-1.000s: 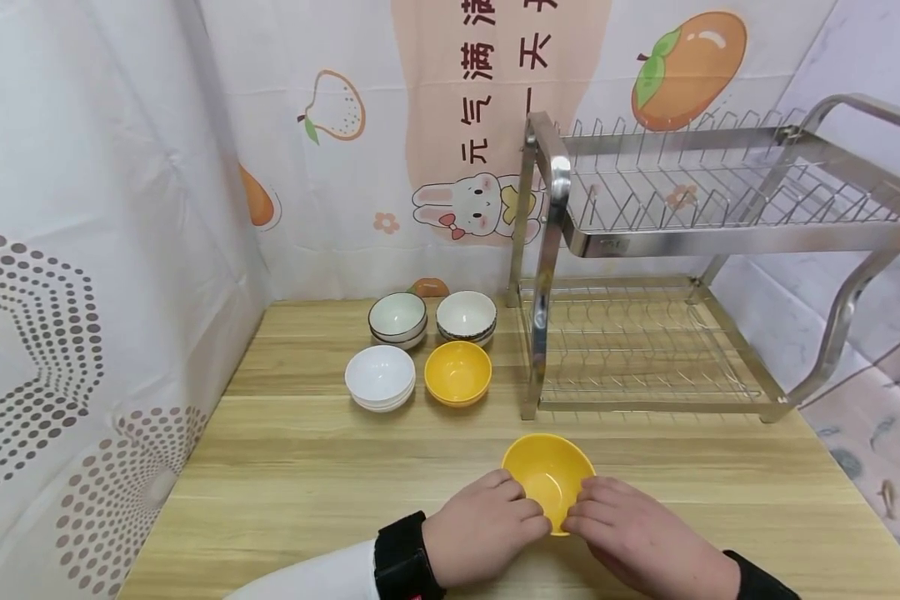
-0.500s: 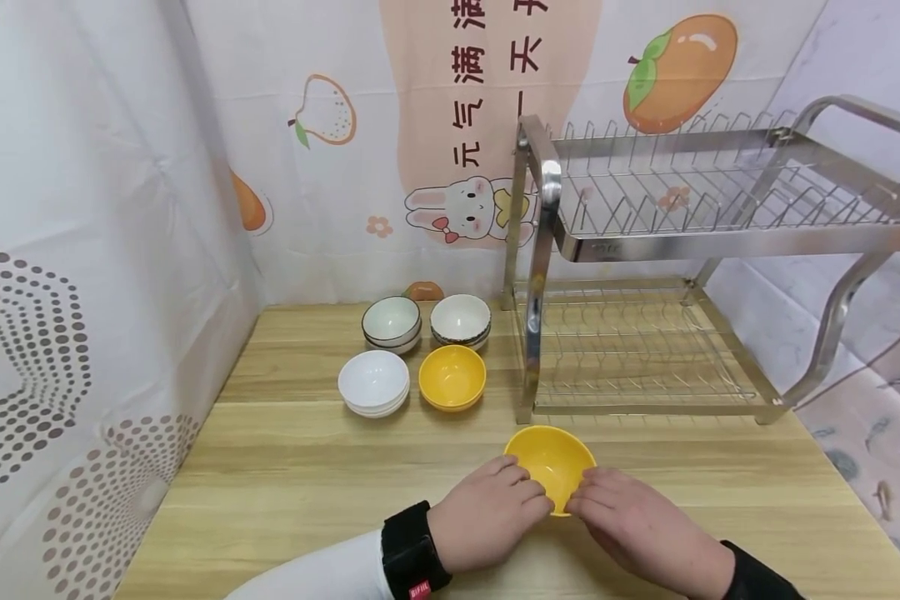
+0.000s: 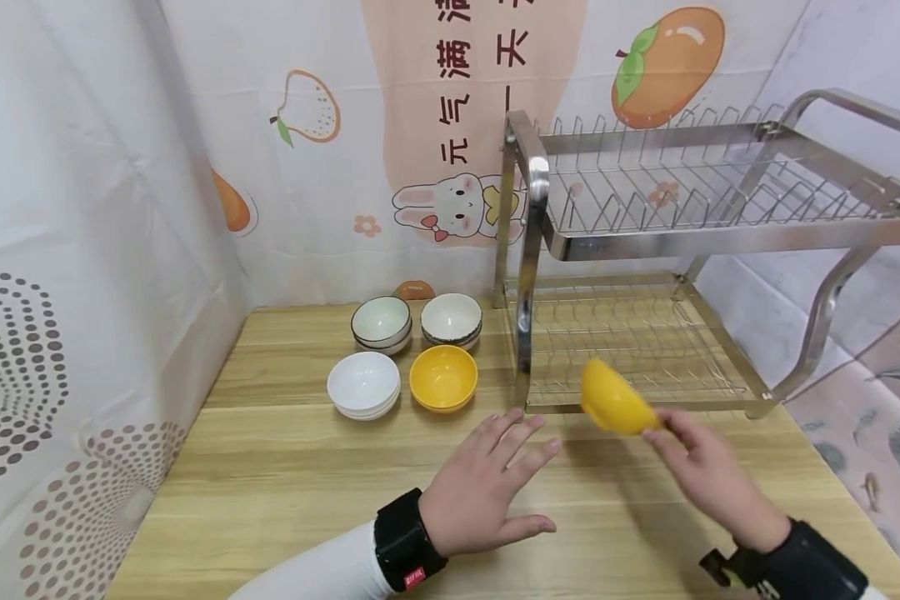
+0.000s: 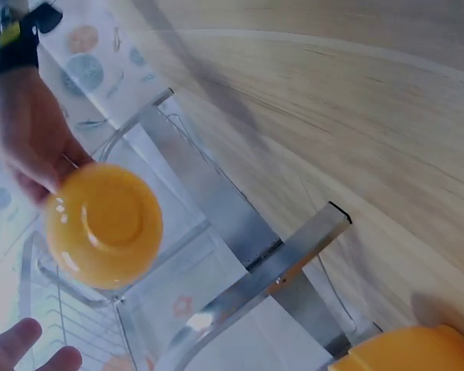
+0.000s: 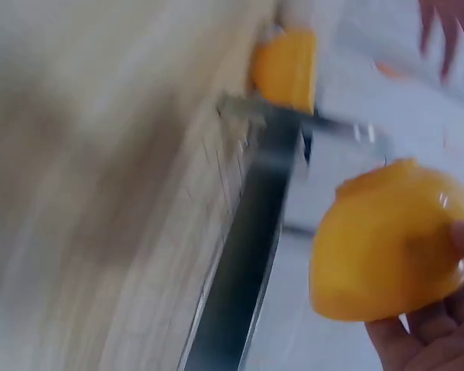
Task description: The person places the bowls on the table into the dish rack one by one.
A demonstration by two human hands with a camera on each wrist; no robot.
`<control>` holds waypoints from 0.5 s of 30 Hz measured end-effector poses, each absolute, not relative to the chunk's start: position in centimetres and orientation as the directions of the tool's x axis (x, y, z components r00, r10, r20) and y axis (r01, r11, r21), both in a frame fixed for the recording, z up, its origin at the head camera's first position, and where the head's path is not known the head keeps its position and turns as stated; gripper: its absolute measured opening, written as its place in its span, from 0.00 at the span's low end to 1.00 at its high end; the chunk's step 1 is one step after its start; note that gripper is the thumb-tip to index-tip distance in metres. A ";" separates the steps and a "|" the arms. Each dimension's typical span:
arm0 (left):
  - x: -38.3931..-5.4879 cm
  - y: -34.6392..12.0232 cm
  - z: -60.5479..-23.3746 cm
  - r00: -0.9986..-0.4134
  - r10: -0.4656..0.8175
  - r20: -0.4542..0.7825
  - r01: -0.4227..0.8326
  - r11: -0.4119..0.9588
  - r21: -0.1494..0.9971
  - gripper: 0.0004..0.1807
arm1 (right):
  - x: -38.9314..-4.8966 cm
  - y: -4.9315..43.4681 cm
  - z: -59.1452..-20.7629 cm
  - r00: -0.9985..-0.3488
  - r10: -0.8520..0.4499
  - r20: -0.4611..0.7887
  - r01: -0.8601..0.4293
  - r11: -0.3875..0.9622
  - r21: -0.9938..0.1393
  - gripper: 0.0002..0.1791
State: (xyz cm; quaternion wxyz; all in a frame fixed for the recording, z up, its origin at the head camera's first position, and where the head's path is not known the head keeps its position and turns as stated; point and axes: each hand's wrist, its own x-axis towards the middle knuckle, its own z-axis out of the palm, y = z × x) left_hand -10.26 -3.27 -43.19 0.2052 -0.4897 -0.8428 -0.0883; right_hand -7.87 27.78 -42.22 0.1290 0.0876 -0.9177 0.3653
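Observation:
My right hand (image 3: 708, 467) pinches a yellow bowl (image 3: 613, 402) by its rim, thumb on one side and fingers on the other. The bowl is tilted on its side in the air, in front of the rack's lower tier. In the left wrist view the underside of this yellow bowl (image 4: 108, 224) faces the camera, and the right wrist view shows its foot ring and outer wall. My left hand (image 3: 487, 492) is spread over the table with straight fingers and holds nothing. Beyond its fingertips sits another yellow bowl (image 3: 443, 379), stacked on one more.
A two-tier metal dish rack (image 3: 690, 242) stands at the back right. Left of it are stacks of white bowls (image 3: 363, 383), dark-rimmed bowls (image 3: 381, 323) and speckled-rim bowls (image 3: 452, 318). A printed curtain (image 3: 307, 208) hangs behind the wooden table (image 3: 270, 475).
Both hands held the yellow bowl at its near rim before. My left hand has let go and spread its fingers; my right hand has lifted and tilted the bowl toward the rack.

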 end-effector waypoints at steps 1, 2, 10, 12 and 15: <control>-10.3 -3.2 -43.2 -0.436 0.789 0.432 0.862 0.504 -0.050 0.46 | -8.6 28.6 -41.9 -0.963 -0.022 0.269 -0.209 0.689 -0.694 0.12; -10.3 -3.1 -43.1 -0.437 0.790 0.430 0.863 0.504 -0.048 0.47 | -9.4 29.5 -41.6 -0.967 0.017 0.254 -0.180 0.659 -0.730 0.13; -10.8 -2.1 -43.2 -0.449 0.796 0.406 0.859 0.509 -0.050 0.48 | -17.0 37.3 -40.9 -0.988 0.149 0.036 0.050 0.532 -0.845 0.23; -10.9 -1.8 -43.4 -0.456 0.798 0.394 0.860 0.509 -0.037 0.48 | -18.8 38.8 -41.2 -0.987 0.160 -0.018 0.097 0.502 -0.860 0.24; -11.2 -1.2 -43.6 -0.468 0.801 0.373 0.856 0.516 -0.036 0.48 | -21.2 40.5 -41.6 -0.981 0.176 -0.076 0.149 0.452 -0.879 0.26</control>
